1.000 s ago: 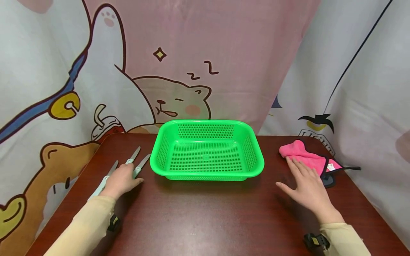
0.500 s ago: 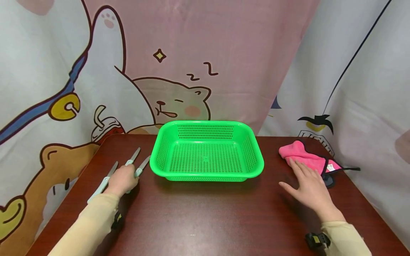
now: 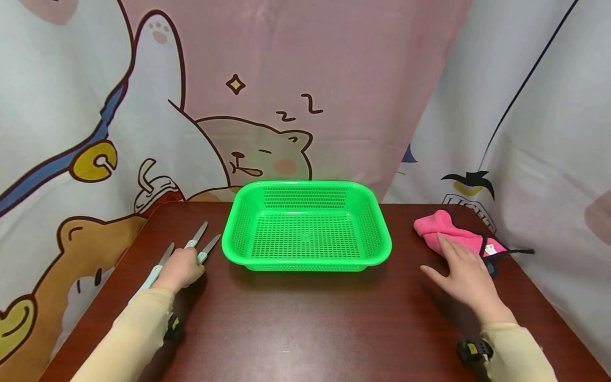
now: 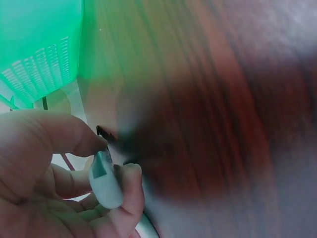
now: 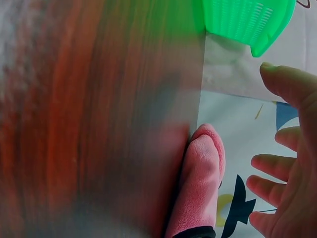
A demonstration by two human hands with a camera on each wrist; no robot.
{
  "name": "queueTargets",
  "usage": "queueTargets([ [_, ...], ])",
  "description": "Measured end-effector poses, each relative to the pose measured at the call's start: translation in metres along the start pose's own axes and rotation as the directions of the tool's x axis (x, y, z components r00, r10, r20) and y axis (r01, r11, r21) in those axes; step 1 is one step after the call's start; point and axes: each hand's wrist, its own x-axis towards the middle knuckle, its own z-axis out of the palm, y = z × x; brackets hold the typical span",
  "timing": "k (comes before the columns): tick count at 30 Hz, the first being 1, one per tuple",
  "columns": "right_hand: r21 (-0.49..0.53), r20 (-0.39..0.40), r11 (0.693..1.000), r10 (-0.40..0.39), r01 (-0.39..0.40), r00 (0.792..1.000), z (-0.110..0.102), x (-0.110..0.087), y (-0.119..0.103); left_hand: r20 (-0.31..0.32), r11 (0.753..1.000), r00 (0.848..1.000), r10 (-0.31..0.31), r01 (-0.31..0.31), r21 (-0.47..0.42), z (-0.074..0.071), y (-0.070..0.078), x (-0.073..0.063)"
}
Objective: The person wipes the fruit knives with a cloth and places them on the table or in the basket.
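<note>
My left hand (image 3: pixel 179 269) is over a group of knives with pale mint handles at the left of the table. Its thumb and curled fingers pinch the mint handle of the right-hand knife (image 3: pixel 209 248); the left wrist view shows the handle end (image 4: pixel 106 187) between them. The middle knife (image 3: pixel 197 233) reaches out past the knuckles, its handle hidden under the hand. Left of the hand lies another knife (image 3: pixel 153 276). My right hand (image 3: pixel 465 278) hovers palm down with fingers spread, overlapping a pink fleece item (image 3: pixel 441 225) with black trim and a white label.
A green perforated plastic basket (image 3: pixel 305 262) stands at the back middle of the dark brown wooden table (image 3: pixel 305 323). Behind the table hangs a curtain (image 3: pixel 353 95) with cartoon animals. A dark grey piece (image 3: pixel 490 267) lies beside the pink item.
My left hand has drawn its thumb in and closed on the right-hand knife's handle, with the knife shifting slightly. My right hand has moved slightly right, uncovering more of the pink item.
</note>
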Motion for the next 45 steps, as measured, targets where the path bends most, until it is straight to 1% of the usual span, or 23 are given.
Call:
queueTargets([
  [3, 0.005, 0.013, 1.000, 0.007, -0.007, 1.000, 0.001, 0.003, 0.002, 0.011, 1.000, 1.000, -0.013, 0.013, -0.002, 0.000, -0.002, -0.001],
  [8, 0.000, 0.036, 1.000, 0.010, -0.010, 0.999, 0.001, 0.009, 0.004, 0.005, 0.999, 1.000, -0.024, 0.024, -0.024, 0.000, -0.002, -0.002],
  [12, -0.017, 0.034, 1.000, 0.001, 0.000, 0.999, -0.002, 0.014, 0.009, -0.012, 0.998, 0.999, -0.035, 0.035, -0.055, 0.000, 0.000, -0.004],
  [17, -0.036, 0.032, 0.999, -0.009, 0.010, 0.999, -0.004, 0.020, 0.018, -0.061, 0.996, 0.997, -0.036, 0.031, -0.087, -0.002, 0.002, -0.009],
  [22, -0.053, 0.038, 0.999, 0.012, -0.010, 0.999, -0.005, 0.026, 0.028, -0.132, 0.991, 0.991, -0.032, 0.014, -0.137, -0.009, 0.007, -0.014],
  [24, -0.051, 0.044, 0.998, 0.027, -0.025, 0.999, -0.006, 0.028, 0.031, -0.152, 0.988, 0.988, -0.034, 0.011, -0.152, -0.013, 0.010, -0.015],
  [28, -0.047, 0.047, 0.998, 0.032, -0.030, 0.998, -0.009, 0.034, 0.036, -0.181, 0.985, 0.983, -0.037, 0.006, -0.170, -0.020, 0.014, -0.018],
  [34, -0.064, 0.057, 0.997, 0.034, -0.030, 0.998, -0.014, 0.042, 0.041, -0.210, 0.982, 0.978, -0.013, -0.027, -0.187, -0.035, 0.022, -0.022],
  [36, -0.065, 0.067, 0.997, 0.048, -0.043, 0.997, -0.015, 0.044, 0.043, -0.225, 0.981, 0.974, -0.005, -0.038, -0.188, -0.040, 0.026, -0.023],
  [40, -0.069, 0.086, 0.996, 0.069, -0.063, 0.994, -0.015, 0.048, 0.046, -0.272, 0.981, 0.962, 0.017, -0.069, -0.183, -0.048, 0.033, -0.025],
  [43, -0.070, 0.108, 0.995, 0.080, -0.073, 0.991, -0.015, 0.051, 0.050, -0.312, 0.979, 0.949, 0.038, -0.098, -0.180, -0.051, 0.040, -0.026],
  [45, -0.072, 0.121, 0.995, 0.082, -0.074, 0.989, -0.013, 0.053, 0.053, -0.327, 0.976, 0.944, 0.046, -0.112, -0.184, -0.053, 0.044, -0.027],
])
